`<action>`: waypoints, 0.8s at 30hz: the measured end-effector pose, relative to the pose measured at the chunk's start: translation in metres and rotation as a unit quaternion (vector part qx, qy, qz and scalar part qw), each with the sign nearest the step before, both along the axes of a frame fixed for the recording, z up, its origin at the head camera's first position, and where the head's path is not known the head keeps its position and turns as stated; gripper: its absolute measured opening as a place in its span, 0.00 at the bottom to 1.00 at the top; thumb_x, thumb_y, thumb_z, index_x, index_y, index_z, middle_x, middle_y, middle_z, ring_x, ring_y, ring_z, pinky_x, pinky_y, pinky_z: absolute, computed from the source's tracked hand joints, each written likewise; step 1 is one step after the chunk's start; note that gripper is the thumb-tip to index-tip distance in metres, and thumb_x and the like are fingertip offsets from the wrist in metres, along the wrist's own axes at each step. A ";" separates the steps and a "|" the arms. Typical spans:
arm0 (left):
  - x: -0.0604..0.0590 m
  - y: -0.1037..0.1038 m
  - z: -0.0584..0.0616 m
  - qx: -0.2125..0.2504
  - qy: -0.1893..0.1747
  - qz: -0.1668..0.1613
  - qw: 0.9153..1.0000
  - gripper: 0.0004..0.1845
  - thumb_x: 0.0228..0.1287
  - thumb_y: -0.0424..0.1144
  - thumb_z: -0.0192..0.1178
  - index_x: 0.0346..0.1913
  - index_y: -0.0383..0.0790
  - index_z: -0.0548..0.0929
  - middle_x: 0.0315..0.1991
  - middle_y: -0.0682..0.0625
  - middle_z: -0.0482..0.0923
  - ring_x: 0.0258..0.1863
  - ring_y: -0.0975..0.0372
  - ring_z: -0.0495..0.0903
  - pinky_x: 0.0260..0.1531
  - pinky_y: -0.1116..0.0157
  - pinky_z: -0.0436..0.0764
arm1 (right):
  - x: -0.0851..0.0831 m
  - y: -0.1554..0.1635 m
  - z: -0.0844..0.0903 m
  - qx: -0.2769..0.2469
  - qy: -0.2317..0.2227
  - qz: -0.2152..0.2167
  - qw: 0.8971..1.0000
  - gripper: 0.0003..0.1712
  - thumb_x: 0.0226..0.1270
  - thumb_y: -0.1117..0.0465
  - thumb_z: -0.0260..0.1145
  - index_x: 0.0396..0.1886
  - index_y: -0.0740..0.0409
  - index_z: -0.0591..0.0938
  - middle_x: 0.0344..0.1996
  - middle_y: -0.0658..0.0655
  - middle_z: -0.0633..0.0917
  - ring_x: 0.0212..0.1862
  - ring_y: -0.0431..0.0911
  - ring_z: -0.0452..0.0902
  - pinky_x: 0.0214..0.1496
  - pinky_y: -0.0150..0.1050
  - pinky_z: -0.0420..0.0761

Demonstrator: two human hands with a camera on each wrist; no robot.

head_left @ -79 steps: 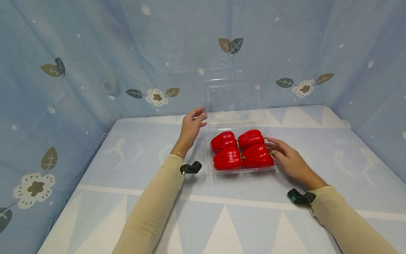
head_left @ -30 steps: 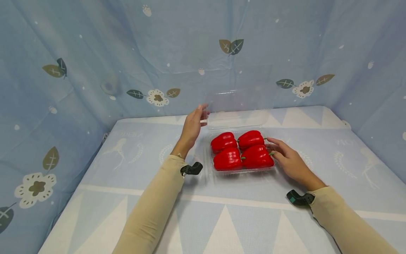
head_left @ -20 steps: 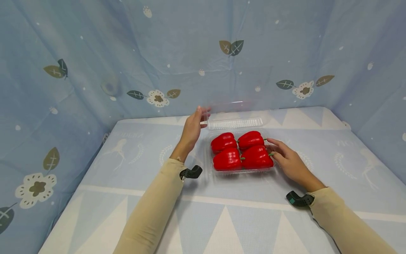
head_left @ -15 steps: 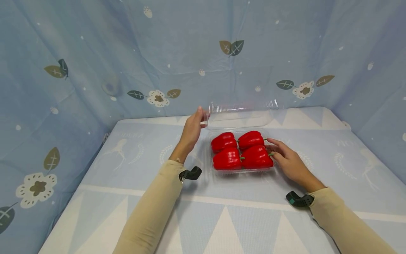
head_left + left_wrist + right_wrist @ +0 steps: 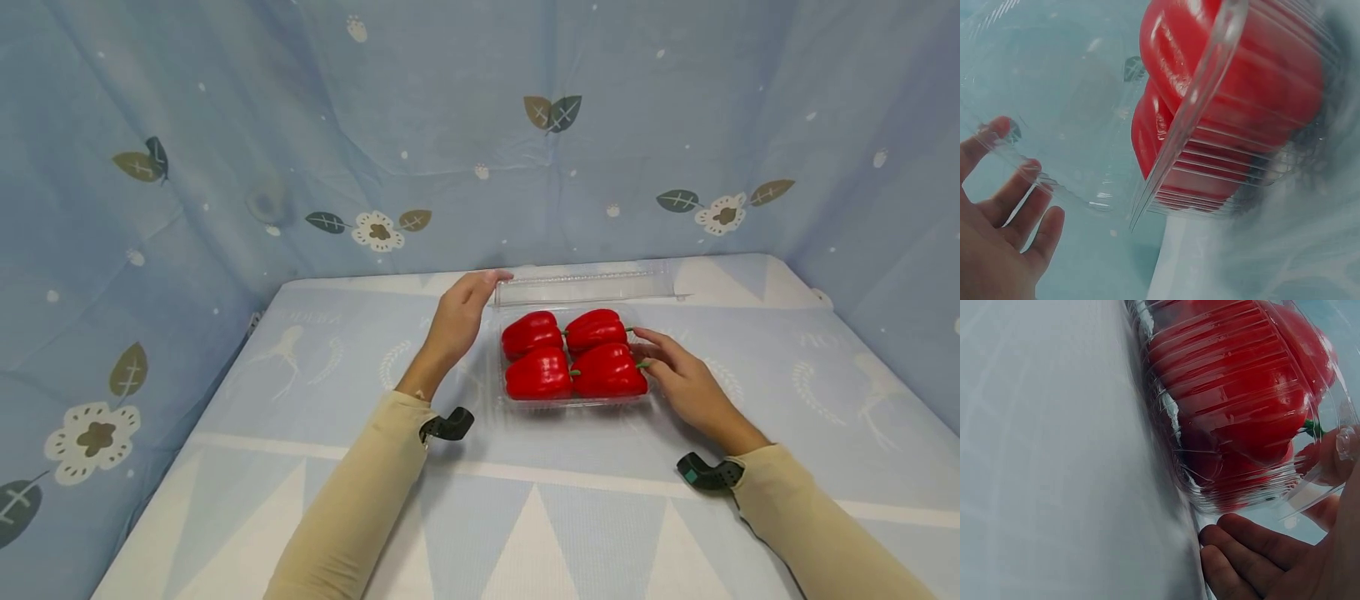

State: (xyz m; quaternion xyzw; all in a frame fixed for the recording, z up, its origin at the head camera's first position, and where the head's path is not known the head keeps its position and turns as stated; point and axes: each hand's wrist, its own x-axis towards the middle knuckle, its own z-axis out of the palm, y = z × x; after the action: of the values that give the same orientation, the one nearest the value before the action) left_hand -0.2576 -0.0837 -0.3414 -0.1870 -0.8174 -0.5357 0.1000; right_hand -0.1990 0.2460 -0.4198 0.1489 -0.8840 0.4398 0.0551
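A clear hinged plastic container [image 5: 577, 403] holds several red bell peppers [image 5: 538, 374] with green stems, lying on their sides in two rows. Its lid [image 5: 585, 289] leans back behind the tray, unclosed and tilted. My left hand [image 5: 455, 321] is at the lid's left edge; in the left wrist view its fingers [image 5: 1025, 215] are spread and fairly straight, touching the lid's rim. At the tray's right side, my right hand [image 5: 690, 383] holds the rim near the stems. In the right wrist view, the lower fingers [image 5: 1250, 553] lie outside the ribbed wall.
The container stands on a table [image 5: 525, 517] with a pale blue and white patterned cover. A blue curtain [image 5: 450, 108] with flowers and leaves hangs behind it and at both sides. Each wrist carries a small black camera mount [image 5: 447, 424].
The lid has swung down from nearly upright to a low tilt. My left hand has moved with it, its fingers coming over the lid's edge. My right hand has stayed at the tray.
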 end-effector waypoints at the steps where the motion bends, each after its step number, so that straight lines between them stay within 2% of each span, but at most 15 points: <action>1: 0.001 0.000 0.000 -0.002 0.007 -0.002 1.000 0.26 0.71 0.62 0.40 0.53 0.51 0.82 0.52 0.57 0.76 0.56 0.65 0.72 0.59 0.59 0.70 | 0.000 0.000 0.000 0.000 -0.001 0.000 1.000 0.26 0.75 0.60 0.47 0.71 0.50 0.63 0.59 0.63 0.76 0.56 0.55 0.75 0.45 0.21 0.72; 10: 0.009 -0.001 -0.001 -0.015 0.046 -0.025 0.999 0.24 0.72 0.58 0.42 0.53 0.47 0.82 0.52 0.54 0.75 0.51 0.63 0.72 0.53 0.58 0.73 | 0.000 0.000 0.000 -0.002 -0.003 -0.001 1.000 0.26 0.75 0.60 0.48 0.71 0.49 0.63 0.59 0.63 0.76 0.56 0.55 0.75 0.47 0.20 0.70; 11: 0.011 -0.001 -0.001 -0.016 0.050 -0.029 0.998 0.24 0.72 0.57 0.43 0.53 0.47 0.82 0.52 0.54 0.75 0.52 0.63 0.71 0.52 0.58 0.74 | 0.000 0.000 0.000 -0.001 -0.005 -0.002 1.000 0.27 0.75 0.60 0.48 0.72 0.49 0.63 0.60 0.63 0.76 0.56 0.55 0.75 0.48 0.23 0.73; 17: 0.021 -0.004 0.000 -0.031 0.071 -0.039 0.996 0.20 0.71 0.54 0.48 0.54 0.49 0.81 0.56 0.55 0.73 0.56 0.64 0.70 0.57 0.58 0.72 | 0.002 0.000 0.001 -0.005 -0.006 -0.003 1.000 0.26 0.75 0.60 0.47 0.72 0.49 0.63 0.60 0.63 0.76 0.56 0.55 0.75 0.47 0.26 0.75; 18: 0.023 -0.004 0.000 -0.035 0.073 -0.038 0.996 0.20 0.70 0.54 0.49 0.55 0.49 0.81 0.56 0.55 0.73 0.56 0.65 0.70 0.57 0.58 0.72 | 0.002 0.000 0.002 -0.005 -0.006 -0.003 1.000 0.26 0.75 0.60 0.47 0.72 0.48 0.63 0.60 0.63 0.76 0.56 0.55 0.76 0.46 0.23 0.73; 20: 0.029 -0.005 -0.001 -0.046 0.077 -0.030 0.995 0.20 0.69 0.55 0.50 0.55 0.50 0.81 0.57 0.57 0.72 0.57 0.66 0.69 0.57 0.59 0.72 | 0.003 0.001 0.002 -0.007 -0.007 0.000 1.000 0.26 0.76 0.58 0.46 0.72 0.49 0.63 0.60 0.62 0.76 0.56 0.55 0.76 0.50 0.28 0.76; 24: 0.038 -0.004 -0.006 -0.049 0.096 -0.032 0.994 0.20 0.67 0.54 0.54 0.54 0.47 0.81 0.58 0.56 0.72 0.58 0.67 0.68 0.56 0.57 0.73 | 0.004 0.004 0.005 -0.001 -0.022 -0.005 1.000 0.27 0.77 0.52 0.45 0.72 0.53 0.63 0.61 0.63 0.75 0.58 0.57 0.75 0.56 0.48 0.76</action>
State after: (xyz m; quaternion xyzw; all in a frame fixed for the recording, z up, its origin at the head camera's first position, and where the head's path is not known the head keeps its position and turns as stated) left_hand -0.2197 -0.0874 -0.3477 -0.2680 -0.8228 -0.4779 0.1513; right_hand -0.1953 0.2499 -0.4150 0.1346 -0.8855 0.4432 0.0377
